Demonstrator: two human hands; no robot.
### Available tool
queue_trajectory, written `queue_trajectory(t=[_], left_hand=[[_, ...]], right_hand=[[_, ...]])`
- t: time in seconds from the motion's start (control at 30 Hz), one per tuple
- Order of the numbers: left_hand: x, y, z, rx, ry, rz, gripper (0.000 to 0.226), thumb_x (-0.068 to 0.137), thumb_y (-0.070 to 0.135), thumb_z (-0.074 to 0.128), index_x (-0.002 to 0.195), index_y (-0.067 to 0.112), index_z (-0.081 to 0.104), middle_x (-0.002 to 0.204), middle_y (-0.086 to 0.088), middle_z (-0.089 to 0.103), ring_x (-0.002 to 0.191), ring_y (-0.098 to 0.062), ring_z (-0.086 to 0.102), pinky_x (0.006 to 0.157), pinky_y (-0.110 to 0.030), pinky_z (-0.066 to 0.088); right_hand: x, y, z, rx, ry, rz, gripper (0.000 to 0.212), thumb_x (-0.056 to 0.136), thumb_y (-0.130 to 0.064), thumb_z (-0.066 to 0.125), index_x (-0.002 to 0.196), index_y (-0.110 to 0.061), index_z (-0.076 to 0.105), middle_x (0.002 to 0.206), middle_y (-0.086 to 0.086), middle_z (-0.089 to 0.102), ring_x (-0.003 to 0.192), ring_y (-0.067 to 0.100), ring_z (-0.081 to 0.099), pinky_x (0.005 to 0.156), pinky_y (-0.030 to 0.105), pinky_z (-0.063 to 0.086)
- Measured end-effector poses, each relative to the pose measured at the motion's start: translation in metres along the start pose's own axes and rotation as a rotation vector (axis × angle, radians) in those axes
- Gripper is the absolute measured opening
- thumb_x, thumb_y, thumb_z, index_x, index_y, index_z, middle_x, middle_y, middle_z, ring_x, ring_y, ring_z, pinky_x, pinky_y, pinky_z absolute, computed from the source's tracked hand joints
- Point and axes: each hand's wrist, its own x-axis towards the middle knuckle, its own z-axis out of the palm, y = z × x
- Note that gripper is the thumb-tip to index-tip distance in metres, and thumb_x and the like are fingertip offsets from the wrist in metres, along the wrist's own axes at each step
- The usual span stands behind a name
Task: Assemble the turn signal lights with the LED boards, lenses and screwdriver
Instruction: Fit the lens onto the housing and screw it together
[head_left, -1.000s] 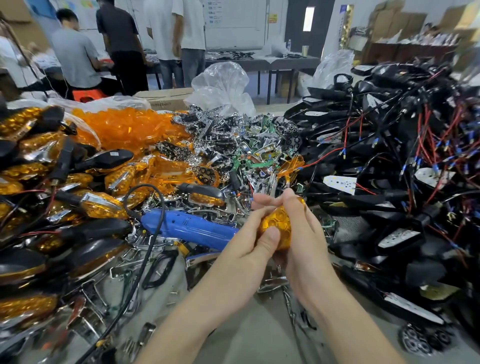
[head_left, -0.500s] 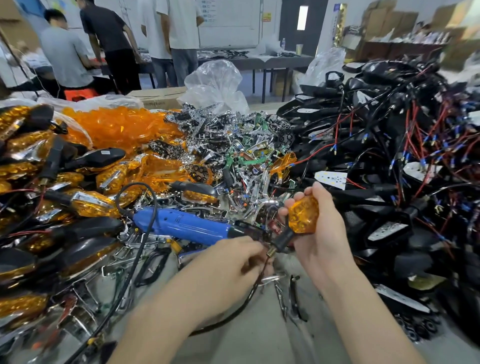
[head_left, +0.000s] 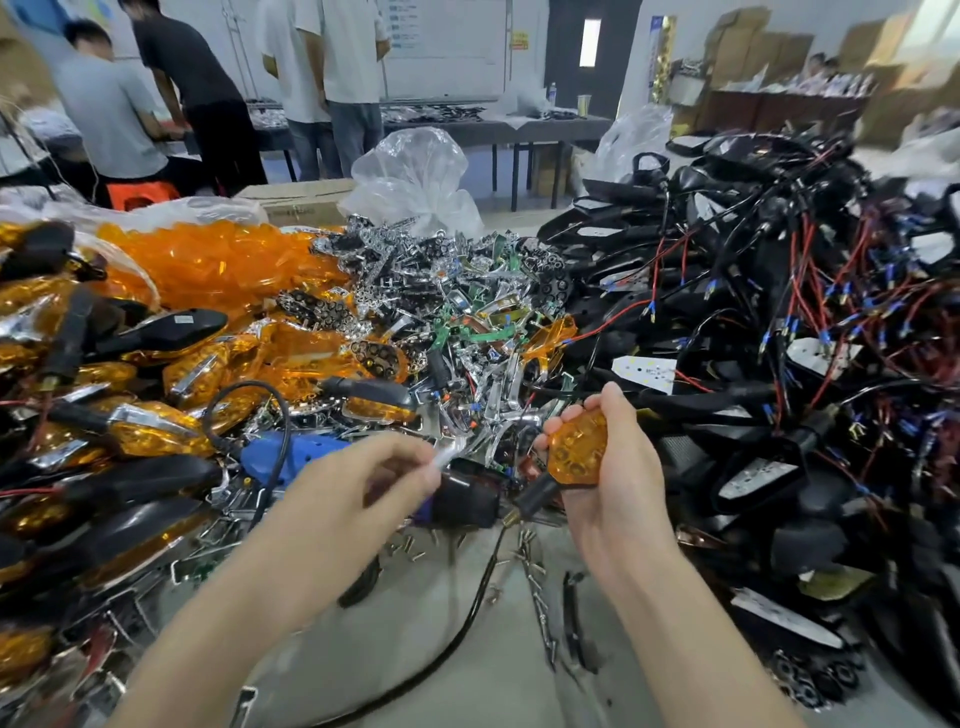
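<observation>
1. Right hand (head_left: 623, 483): my fingers and thumb are curled round the turn signal light (head_left: 577, 451), gripping it by its edges with the lens facing me.
2. Turn signal light: held above the near middle of the table (head_left: 467, 670). It has an orange lens, faceted, glossy and see-through. A black stem (head_left: 537, 493), matt, points near and left, and a thin black cord (head_left: 467, 613) trails from it over the table.
3. Left hand (head_left: 358, 483): my thumb and forefinger are drawn together with the other fingers curled. The tips are blurred with a pale smear, so I cannot tell whether they pinch anything.
4. Screwdriver (head_left: 306, 457): blue plastic body with a black nose. It lies on the table just beyond my left hand, partly hidden by it.
   - Its long axis runs left to right, with the nose towards the light's stem.
   - My left hand is much the nearer one, so I judge the pick-up falls to it.
5. Screws (head_left: 530, 545): small, silvery and loose, scattered on the table between my two wrists.
6. Far left: a heap of bare orange lenses (head_left: 218, 265).
7. Near left: finished lights (head_left: 145, 431) in black, orange and chrome.
8. Far middle: a pile of chrome parts and green boards (head_left: 457, 312), shiny and tangled.
9. Right: black housings (head_left: 779, 338), smooth shells with red and black wires. Some have white boards fitted.
</observation>
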Motion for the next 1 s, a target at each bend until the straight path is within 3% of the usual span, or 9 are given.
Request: queue_trajectory(t=[0.1, 0.17, 0.3, 0.5, 0.7, 1.0], left_hand=[[0.008, 0.011, 0.018, -0.375, 0.151, 0.045, 0.030, 0.084, 0.043, 0.058, 0.106, 0.026, 0.068, 0.094, 0.010, 0.075, 0.081, 0.001, 0.067, 0.073, -0.011, 0.051], [0.012, 0.012, 0.035, -0.579, 0.166, 0.030, 0.033, 0.084, 0.034, 0.059, 0.110, 0.016, 0.066, 0.092, 0.000, 0.076, 0.080, -0.005, 0.069, 0.072, -0.016, 0.054], [0.015, 0.004, 0.050, -0.835, 0.131, -0.042, 0.032, 0.084, 0.026, 0.073, 0.114, 0.019, 0.067, 0.100, -0.005, 0.076, 0.090, -0.015, 0.072, 0.079, -0.025, 0.057], [0.012, 0.008, 0.055, -0.783, 0.069, 0.007, 0.029, 0.083, 0.022, 0.068, 0.109, 0.033, 0.072, 0.106, -0.003, 0.076, 0.097, -0.012, 0.071, 0.081, -0.021, 0.055], [0.012, 0.008, 0.054, -0.768, 0.067, -0.031, 0.033, 0.081, 0.025, 0.071, 0.115, 0.023, 0.068, 0.104, 0.000, 0.076, 0.089, -0.011, 0.072, 0.078, -0.020, 0.054], [0.011, 0.007, 0.054, -0.737, 0.041, -0.027, 0.028, 0.081, 0.028, 0.071, 0.108, 0.037, 0.070, 0.102, 0.001, 0.076, 0.088, -0.011, 0.071, 0.080, -0.022, 0.054]], right_hand=[[0.002, 0.005, 0.003, -0.038, -0.044, -0.029, 0.027, 0.105, -0.034, 0.054, 0.088, -0.013, 0.059, 0.070, 0.003, 0.063, 0.062, 0.018, 0.066, 0.059, 0.030, 0.057], [0.002, 0.008, 0.006, -0.033, -0.071, -0.031, 0.027, 0.105, -0.035, 0.054, 0.091, -0.012, 0.058, 0.070, 0.003, 0.063, 0.062, 0.019, 0.065, 0.060, 0.031, 0.057], [-0.002, 0.011, 0.007, -0.020, -0.079, -0.016, 0.028, 0.105, -0.035, 0.054, 0.091, -0.011, 0.057, 0.069, 0.002, 0.064, 0.062, 0.018, 0.065, 0.059, 0.029, 0.057], [-0.005, 0.009, 0.011, 0.063, -0.058, 0.085, 0.029, 0.106, -0.036, 0.051, 0.092, -0.012, 0.056, 0.068, 0.002, 0.062, 0.061, 0.017, 0.063, 0.057, 0.032, 0.056], [-0.006, 0.008, 0.010, 0.115, -0.047, 0.143, 0.029, 0.106, -0.037, 0.053, 0.088, -0.013, 0.057, 0.070, 0.002, 0.060, 0.060, 0.017, 0.062, 0.057, 0.031, 0.055], [-0.008, 0.009, 0.011, 0.102, -0.077, 0.134, 0.028, 0.105, -0.036, 0.053, 0.092, -0.011, 0.056, 0.069, 0.003, 0.059, 0.060, 0.017, 0.062, 0.054, 0.031, 0.055]])
